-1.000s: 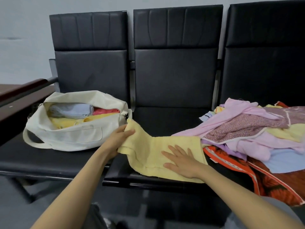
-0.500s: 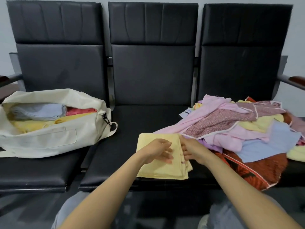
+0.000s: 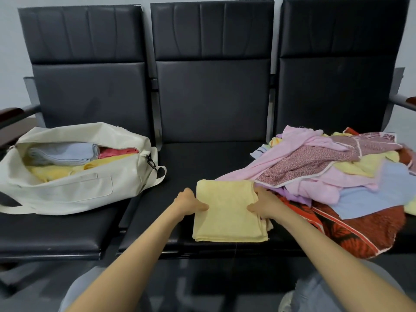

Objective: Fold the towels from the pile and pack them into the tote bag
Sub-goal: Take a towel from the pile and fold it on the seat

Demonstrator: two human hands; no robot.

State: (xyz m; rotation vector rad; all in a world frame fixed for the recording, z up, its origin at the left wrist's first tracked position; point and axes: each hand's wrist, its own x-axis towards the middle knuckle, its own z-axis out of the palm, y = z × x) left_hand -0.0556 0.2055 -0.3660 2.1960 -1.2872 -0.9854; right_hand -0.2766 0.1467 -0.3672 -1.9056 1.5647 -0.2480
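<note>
Left hand (image 3: 188, 202) and right hand (image 3: 264, 204) shifted outward, fingers clamping yellow towel (image 3: 227, 212); tote bag (image 3: 67, 194) holds folded towels (image 3: 63, 153).

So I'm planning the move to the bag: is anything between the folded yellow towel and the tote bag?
Nothing visible does. Only bare seat lies between the yellow towel and the tote bag; its mouth is open, though packed towels already fill much of it.

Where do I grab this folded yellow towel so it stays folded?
Take the folded towel by its left and right edges, midway, a hand from each side, thumb on top, fingers under. It lies flat in layers with loose edges at the near and right sides, so pinching every layer should keep it folded. The left hand and right hand sit there.
</note>
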